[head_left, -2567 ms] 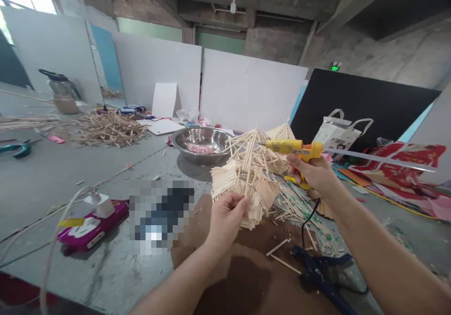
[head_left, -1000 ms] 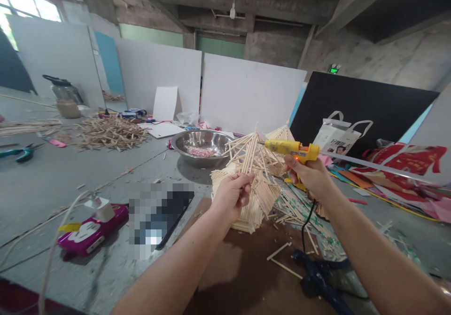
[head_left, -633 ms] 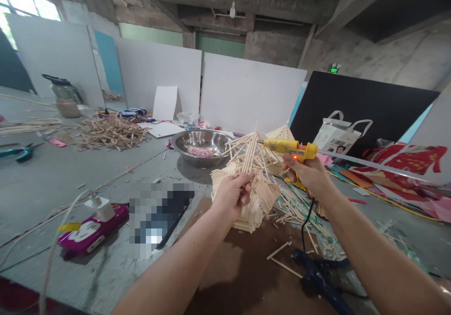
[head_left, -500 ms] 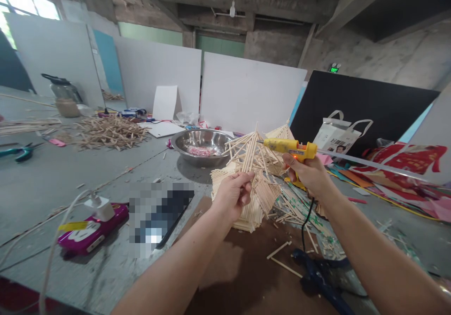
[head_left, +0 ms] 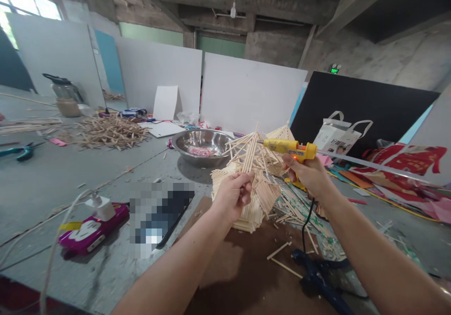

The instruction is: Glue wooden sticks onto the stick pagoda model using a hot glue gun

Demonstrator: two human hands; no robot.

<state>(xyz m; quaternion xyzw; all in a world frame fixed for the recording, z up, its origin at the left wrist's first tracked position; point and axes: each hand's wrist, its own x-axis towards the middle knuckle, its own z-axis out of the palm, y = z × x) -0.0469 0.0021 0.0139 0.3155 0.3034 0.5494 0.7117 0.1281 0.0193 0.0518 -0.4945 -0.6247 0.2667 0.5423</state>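
Up comes my left hand [head_left: 234, 195] in the head view, off the lower slats of the stick model [head_left: 268, 195] to just under its peak, while my right hand [head_left: 306, 171] has barely shifted. Left thumb and forefinger are pinching the lower end of a stick [head_left: 248, 162]; right fingers are wrapped round the yellow glue gun [head_left: 287, 146], its light glowing, nozzle at the upper frame, though I can't tell if it touches. The model sits right in front of my left hand, on the brown board [head_left: 253, 268]. Progress? Below my left hand the slatted tiers look closely covered, so I'd call those done; above it the peak is open ribs with gaps, seemingly the unfinished part. Loose sticks [head_left: 296, 207] lie scattered below my right hand, apparently unused.
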